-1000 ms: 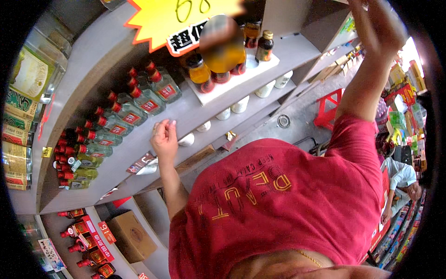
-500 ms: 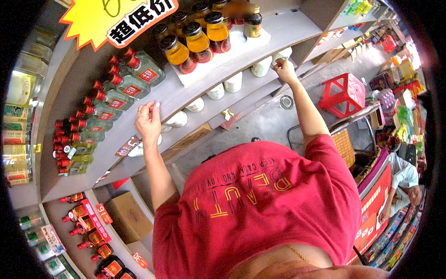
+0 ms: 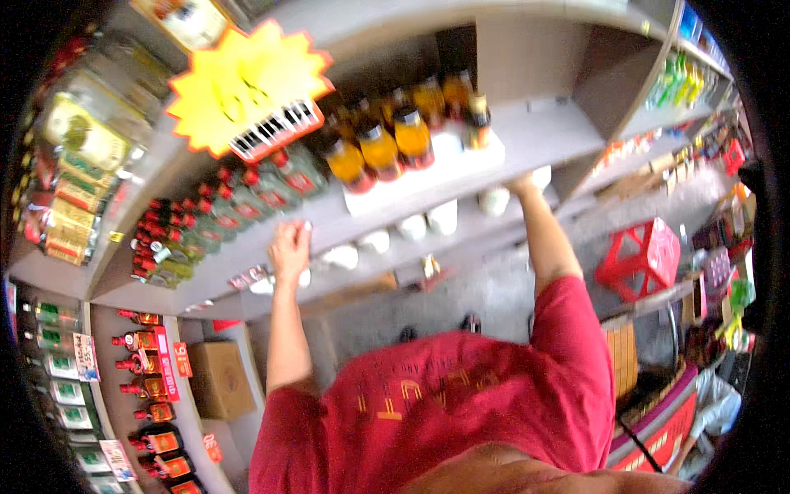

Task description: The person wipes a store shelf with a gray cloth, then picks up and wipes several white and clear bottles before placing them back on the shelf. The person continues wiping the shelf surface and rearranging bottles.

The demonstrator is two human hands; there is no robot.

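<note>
My left hand (image 3: 290, 249) hovers by the front edge of the grey shelf (image 3: 329, 216), fingers loosely bent with a gap at the thumb. It holds nothing I can see. Just under that edge, my right hand (image 3: 522, 186) reaches to a white cup-like container (image 3: 541, 176) and appears closed on its side; blur and the shelf edge partly hide the fingers. More white containers (image 3: 443, 217) line the level below, one (image 3: 494, 202) left of my right hand. Above stand amber jars (image 3: 379, 153) on a white base (image 3: 424, 174), beside a small dark bottle (image 3: 478, 123).
Red-capped clear bottles (image 3: 239, 198) crowd the shelf's left. A yellow starburst sign (image 3: 251, 86) hangs in front. A cardboard box (image 3: 222, 380) sits low at left; a red stool (image 3: 640, 259) and a chair (image 3: 622, 356) stand at right. A co-worker's light-blue sleeve (image 3: 717, 405) shows at lower right.
The whole view has shifted and blurred, so shelf and hands appear lower and farther right. My right hand stays at the white container under the shelf; my left stays near the shelf edge.
</note>
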